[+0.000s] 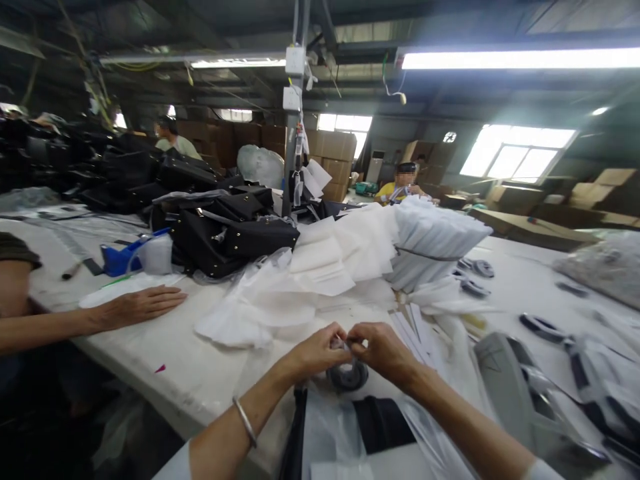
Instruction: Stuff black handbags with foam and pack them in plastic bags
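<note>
Film of clear, glossy plastic (330, 427) nearest, spread between the forearms over a flat black piece (383, 425), perhaps as a cover. Silver metal bangle (245, 421) around the left wrist. Just beyond, at the white table (190, 367), a translucent grey roll of tape (349, 379), directly beneath the left hand (315, 351) and right hand (385, 350); fingers of both pinched close together at its upper edge, apparently on the free end, probably for steadying with one grip and picking with the other. Exact piece between the fingertips too small to tell. To the right, a hard grey plastic casing (493, 377) with a faint drawn mark, not legible. Farther in, narrow white paper strips (413, 327) and loose thin white sheets (320, 260), spread in overlapping layers, perhaps for easy lifting; next to them, a thick bundle of whitish sheets (430, 230), with a dark cord (430, 257) around it, presumably against slipping. At left, a co-worker's hand (145, 305), flat, nothing visible in its grasp; beyond it, a blue plastic holder (117, 260) and black bags with gold-coloured studs (235, 233). In the background, brown cardboard boxes (337, 148) and white socket boxes (295, 60) on a post (291, 147). No brand or label readable anywhere.
</note>
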Action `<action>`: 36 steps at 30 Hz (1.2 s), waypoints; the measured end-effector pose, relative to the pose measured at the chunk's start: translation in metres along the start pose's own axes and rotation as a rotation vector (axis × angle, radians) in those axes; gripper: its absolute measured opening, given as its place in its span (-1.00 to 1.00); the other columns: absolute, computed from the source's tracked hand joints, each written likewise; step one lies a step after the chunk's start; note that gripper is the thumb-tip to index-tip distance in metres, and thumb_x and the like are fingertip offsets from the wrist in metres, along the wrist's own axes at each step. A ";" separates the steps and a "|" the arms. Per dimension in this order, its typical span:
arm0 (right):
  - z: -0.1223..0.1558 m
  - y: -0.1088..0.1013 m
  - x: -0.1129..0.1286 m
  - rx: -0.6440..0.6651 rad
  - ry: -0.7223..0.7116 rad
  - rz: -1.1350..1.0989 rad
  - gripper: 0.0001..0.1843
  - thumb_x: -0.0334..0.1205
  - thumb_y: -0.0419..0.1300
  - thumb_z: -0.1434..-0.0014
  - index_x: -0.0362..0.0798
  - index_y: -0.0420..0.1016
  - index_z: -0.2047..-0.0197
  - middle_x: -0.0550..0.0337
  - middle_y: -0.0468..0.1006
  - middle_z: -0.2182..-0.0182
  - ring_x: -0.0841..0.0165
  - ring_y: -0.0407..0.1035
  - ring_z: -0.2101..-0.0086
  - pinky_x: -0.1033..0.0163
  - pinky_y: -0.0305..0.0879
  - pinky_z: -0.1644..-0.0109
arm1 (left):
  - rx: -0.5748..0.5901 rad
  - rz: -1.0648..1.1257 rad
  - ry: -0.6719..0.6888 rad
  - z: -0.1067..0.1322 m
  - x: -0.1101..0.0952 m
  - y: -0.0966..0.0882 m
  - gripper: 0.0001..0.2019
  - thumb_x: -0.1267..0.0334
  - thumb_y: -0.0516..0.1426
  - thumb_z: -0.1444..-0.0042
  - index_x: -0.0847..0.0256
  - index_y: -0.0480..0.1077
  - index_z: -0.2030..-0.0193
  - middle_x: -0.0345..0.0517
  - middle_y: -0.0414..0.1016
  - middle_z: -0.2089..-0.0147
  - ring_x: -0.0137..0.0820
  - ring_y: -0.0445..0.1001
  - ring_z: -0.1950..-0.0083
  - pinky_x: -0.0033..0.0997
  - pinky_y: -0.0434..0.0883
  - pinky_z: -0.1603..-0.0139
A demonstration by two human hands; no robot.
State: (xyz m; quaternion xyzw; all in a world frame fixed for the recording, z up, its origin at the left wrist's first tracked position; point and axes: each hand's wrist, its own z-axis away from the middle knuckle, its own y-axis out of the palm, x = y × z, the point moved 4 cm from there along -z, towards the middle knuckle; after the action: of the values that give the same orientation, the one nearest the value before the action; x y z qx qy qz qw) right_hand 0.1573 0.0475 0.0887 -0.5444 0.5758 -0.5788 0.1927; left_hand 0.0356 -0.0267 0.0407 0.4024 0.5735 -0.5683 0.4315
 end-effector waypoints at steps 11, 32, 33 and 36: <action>-0.032 0.014 -0.033 0.108 0.117 -0.014 -0.75 -0.43 0.15 -0.02 -0.05 0.67 0.37 0.23 0.63 0.53 0.42 0.45 0.49 0.40 0.19 0.41 | -0.253 -0.240 0.262 -0.010 0.015 -0.008 -0.66 0.49 0.10 0.11 0.13 0.25 0.16 -0.23 0.31 0.19 -0.38 0.35 0.16 -0.36 0.31 0.06; -0.041 0.020 -0.024 0.390 0.064 0.195 -0.80 -0.35 0.17 -0.09 -0.07 0.65 0.31 0.09 0.67 0.36 0.30 0.50 0.33 0.33 0.22 0.26 | -0.310 -0.275 0.020 -0.025 0.031 -0.011 -0.76 0.45 0.15 0.05 0.13 0.44 0.21 -0.23 0.57 0.28 -0.37 0.51 0.24 -0.48 0.32 0.20; -0.039 0.021 -0.022 0.389 0.059 0.215 -0.83 -0.32 0.20 -0.08 -0.07 0.64 0.30 0.08 0.66 0.36 0.29 0.50 0.32 0.32 0.22 0.26 | -0.313 -0.278 0.011 -0.025 0.032 -0.011 -0.78 0.43 0.16 0.04 0.13 0.43 0.21 -0.23 0.57 0.29 -0.37 0.51 0.25 -0.49 0.32 0.21; -0.031 0.027 -0.021 0.356 0.066 0.264 -0.85 -0.29 0.23 -0.10 -0.08 0.61 0.26 0.07 0.63 0.34 0.27 0.49 0.29 0.30 0.22 0.23 | -0.312 -0.286 0.008 -0.026 0.032 -0.011 -0.76 0.38 0.19 0.03 0.11 0.39 0.18 -0.24 0.56 0.27 -0.36 0.52 0.25 -0.50 0.31 0.24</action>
State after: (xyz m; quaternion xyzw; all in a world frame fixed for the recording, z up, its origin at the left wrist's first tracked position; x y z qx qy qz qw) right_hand 0.1268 0.0721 0.0643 -0.4022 0.5368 -0.6586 0.3410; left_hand 0.0139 -0.0024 0.0129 0.2474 0.7075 -0.5265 0.4015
